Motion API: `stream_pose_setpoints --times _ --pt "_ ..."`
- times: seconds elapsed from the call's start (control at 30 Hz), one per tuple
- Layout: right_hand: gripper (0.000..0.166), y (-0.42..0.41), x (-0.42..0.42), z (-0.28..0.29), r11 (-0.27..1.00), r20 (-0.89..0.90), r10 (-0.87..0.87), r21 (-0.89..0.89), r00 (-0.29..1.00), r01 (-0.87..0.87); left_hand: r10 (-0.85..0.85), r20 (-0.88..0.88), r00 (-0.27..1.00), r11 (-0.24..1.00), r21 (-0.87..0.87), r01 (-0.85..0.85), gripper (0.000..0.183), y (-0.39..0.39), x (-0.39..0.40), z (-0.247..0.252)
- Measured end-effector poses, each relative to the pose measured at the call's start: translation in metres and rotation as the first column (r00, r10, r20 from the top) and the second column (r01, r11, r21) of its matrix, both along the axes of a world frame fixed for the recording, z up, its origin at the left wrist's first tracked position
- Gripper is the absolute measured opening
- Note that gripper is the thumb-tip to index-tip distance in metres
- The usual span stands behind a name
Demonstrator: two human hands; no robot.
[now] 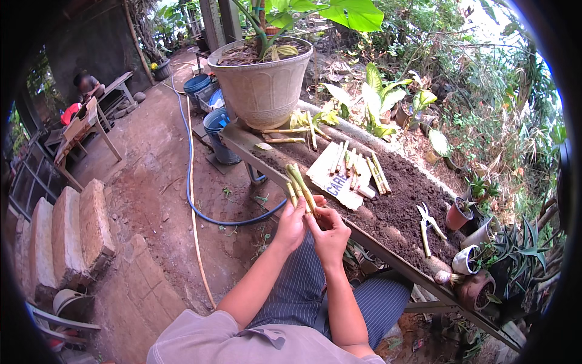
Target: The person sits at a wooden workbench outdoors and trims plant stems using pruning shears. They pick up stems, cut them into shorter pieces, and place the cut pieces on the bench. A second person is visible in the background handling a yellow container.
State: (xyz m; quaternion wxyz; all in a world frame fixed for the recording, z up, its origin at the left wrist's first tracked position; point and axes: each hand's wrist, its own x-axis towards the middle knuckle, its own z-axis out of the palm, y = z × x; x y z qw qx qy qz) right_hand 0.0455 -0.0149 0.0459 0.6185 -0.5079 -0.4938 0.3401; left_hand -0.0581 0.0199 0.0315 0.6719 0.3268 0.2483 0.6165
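Observation:
Several green-yellow stem cuttings (298, 185) stand upright in a small bunch between my hands, over my lap. My left hand (291, 224) grips the bunch from the left. At its lower end, the fingers of my right hand (329, 230) pinch the cuttings. More cut stems (378, 173) lie in short pieces on a white printed sheet (327, 175) on the soil-covered bench. Longer stem pieces (285, 136) rest near the big pot. Pruning shears (429, 227) with pale handles lie on the soil to the right, their blades apart.
A large planter (263, 86) with a leafy plant stands on the bench's far end. Small pots (459, 214) crowd its right end. Blue buckets (220, 136) and a blue hose (188, 182) are on the ground at left. Another person (88, 86) sits far off.

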Motion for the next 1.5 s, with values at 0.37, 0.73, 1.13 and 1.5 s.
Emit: stream_pose_setpoints --times 0.37,0.73,1.13,1.5 --pt "0.023 0.000 -0.001 -0.003 1.000 0.035 -0.008 -0.022 0.999 0.009 0.009 -0.063 0.998 1.000 0.000 -0.009 0.037 0.005 -0.003 -0.003" --pt "0.022 0.000 -0.002 -0.003 0.999 0.020 -0.027 0.027 0.999 0.026 0.007 -0.091 0.996 1.000 0.026 -0.005 0.038 0.004 -0.002 0.005" --pt "0.019 -0.002 -0.003 0.003 0.996 0.113 -0.058 0.079 0.992 0.049 -0.003 -0.113 0.994 1.000 0.027 0.006 0.034 0.004 -0.002 0.001" --pt "0.019 0.000 -0.003 -0.002 0.996 0.117 -0.044 0.085 0.992 0.034 -0.014 -0.061 0.998 1.000 -0.008 0.014 0.030 0.007 -0.003 -0.005"
